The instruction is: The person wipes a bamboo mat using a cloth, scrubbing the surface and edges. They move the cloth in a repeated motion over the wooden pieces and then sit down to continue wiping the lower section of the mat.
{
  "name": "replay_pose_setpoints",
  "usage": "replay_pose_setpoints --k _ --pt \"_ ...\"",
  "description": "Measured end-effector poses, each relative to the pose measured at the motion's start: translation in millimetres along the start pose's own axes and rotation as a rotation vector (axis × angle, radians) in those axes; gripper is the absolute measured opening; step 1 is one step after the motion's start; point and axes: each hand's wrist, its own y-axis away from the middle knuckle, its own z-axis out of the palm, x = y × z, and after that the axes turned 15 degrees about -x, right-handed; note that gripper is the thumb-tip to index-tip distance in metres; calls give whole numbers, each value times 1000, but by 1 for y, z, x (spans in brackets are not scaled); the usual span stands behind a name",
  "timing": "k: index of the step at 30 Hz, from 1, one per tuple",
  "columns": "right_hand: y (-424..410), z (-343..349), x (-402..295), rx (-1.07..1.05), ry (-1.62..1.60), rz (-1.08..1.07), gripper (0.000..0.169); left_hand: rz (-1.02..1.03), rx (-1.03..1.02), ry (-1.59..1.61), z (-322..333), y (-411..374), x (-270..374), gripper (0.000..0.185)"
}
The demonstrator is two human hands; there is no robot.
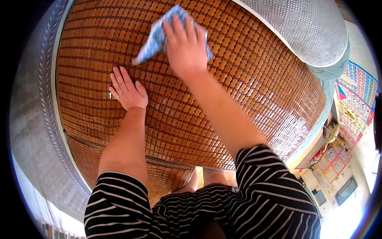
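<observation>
A mat of small brown bamboo tiles [185, 125] covers the broad seat before me. My right hand [186, 47] presses a blue and white cloth [155, 44] against the far part of the mat. Both hand and cloth are slightly blurred, and the palm is hidden from above. Nearer to me and further left, my left hand [128, 89] rests palm down on the bare tiles with its fingers spread. Nothing shows in that hand.
A grey woven cover with a braided trim [46, 59] runs along the left. Grey textured upholstery [304, 27] bulges at the upper right. Colourful printed charts [355, 98] hang on the wall at right. The mat's front flap [167, 173] drops near my legs.
</observation>
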Motion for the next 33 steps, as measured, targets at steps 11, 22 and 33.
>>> replay_pose_setpoints --k 11,22,33 --pt "16 -31 170 -74 211 170 48 17 34 -17 4 1 -4 65" --pt "2 -39 178 6 153 -120 51 62 95 6 7 -3 6 64" --pt "63 -50 200 -89 181 -25 48 48 94 -25 6 -1 -2 64"
